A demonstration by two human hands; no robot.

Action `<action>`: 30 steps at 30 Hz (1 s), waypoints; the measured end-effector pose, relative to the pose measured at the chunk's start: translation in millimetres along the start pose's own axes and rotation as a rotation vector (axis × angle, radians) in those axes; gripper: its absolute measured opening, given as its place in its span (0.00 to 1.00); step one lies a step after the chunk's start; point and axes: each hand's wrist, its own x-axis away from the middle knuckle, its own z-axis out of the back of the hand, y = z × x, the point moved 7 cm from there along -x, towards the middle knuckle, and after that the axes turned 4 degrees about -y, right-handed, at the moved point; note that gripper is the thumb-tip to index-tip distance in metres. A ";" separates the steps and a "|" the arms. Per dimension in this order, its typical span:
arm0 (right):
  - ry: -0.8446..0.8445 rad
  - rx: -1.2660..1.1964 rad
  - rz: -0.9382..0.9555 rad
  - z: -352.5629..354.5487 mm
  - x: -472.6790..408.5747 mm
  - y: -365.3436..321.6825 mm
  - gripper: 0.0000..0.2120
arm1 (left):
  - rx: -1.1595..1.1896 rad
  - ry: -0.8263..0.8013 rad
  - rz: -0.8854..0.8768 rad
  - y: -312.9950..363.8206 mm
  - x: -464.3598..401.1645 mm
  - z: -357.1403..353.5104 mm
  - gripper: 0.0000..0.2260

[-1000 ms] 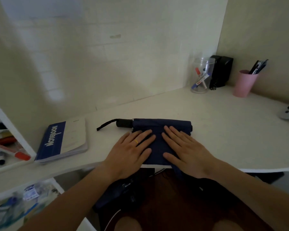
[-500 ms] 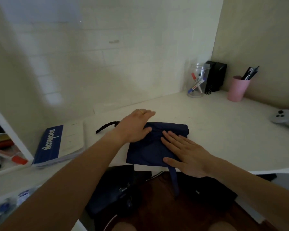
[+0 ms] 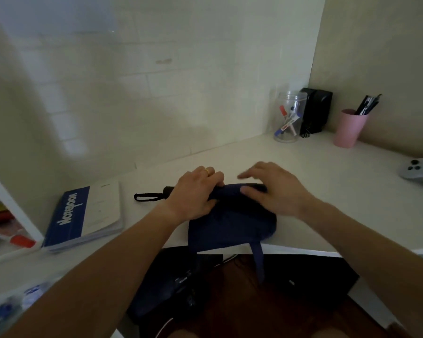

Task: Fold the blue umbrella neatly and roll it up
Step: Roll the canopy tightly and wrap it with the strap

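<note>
Forearms are being extended from the bottom edge over the white desk (image 3: 327,181). Below the desk's front edge, a dark bag-like thing (image 3: 166,284) is lying on the floor, too dim to be told further. A blue closing strap (image 3: 258,259) is hanging from the umbrella fabric over the desk's edge. The blue umbrella (image 3: 232,220) is lying on the desk near its front edge, its folded canopy spread flat toward the viewer and its far edge gathered into a roll. That roll is being gripped by the left hand (image 3: 193,191), whose fingers, one with a gold ring, are curled over the far side near the black handle (image 3: 167,190). The right end of the roll is being pressed by the thumb of the right hand (image 3: 276,189), while its fingers are blurred and reaching over the far side, so the tightness of the grasp cannot be told. A black wrist loop (image 3: 147,197) is lying on the desk left of the handle. Farther left, a blue-and-white notebook (image 3: 83,215) is lying flat. At the right edge, a grey controller (image 3: 418,169) is resting. At the back corner, a clear jar (image 3: 288,117) holding markers, a black speaker (image 3: 314,111) and a pink cup (image 3: 349,128) holding pens are standing against the wall.
</note>
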 end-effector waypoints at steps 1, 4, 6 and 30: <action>-0.132 -0.039 -0.092 -6.6 -12.7 16.2 0.22 | -0.017 0.011 -0.013 1.9 1.2 0.2 0.15; -0.469 -0.207 -0.150 -28.3 -28.4 37.2 0.18 | -0.040 0.061 -0.033 3.0 3.3 -2.2 0.15; -0.431 -0.216 -0.095 -28.3 -30.3 38.7 0.14 | -0.032 0.071 -0.025 1.7 4.1 -6.4 0.16; 0.210 -0.551 -0.269 -13.2 109.7 34.0 0.07 | 0.250 -0.129 0.065 -7.4 29.4 -12.2 0.18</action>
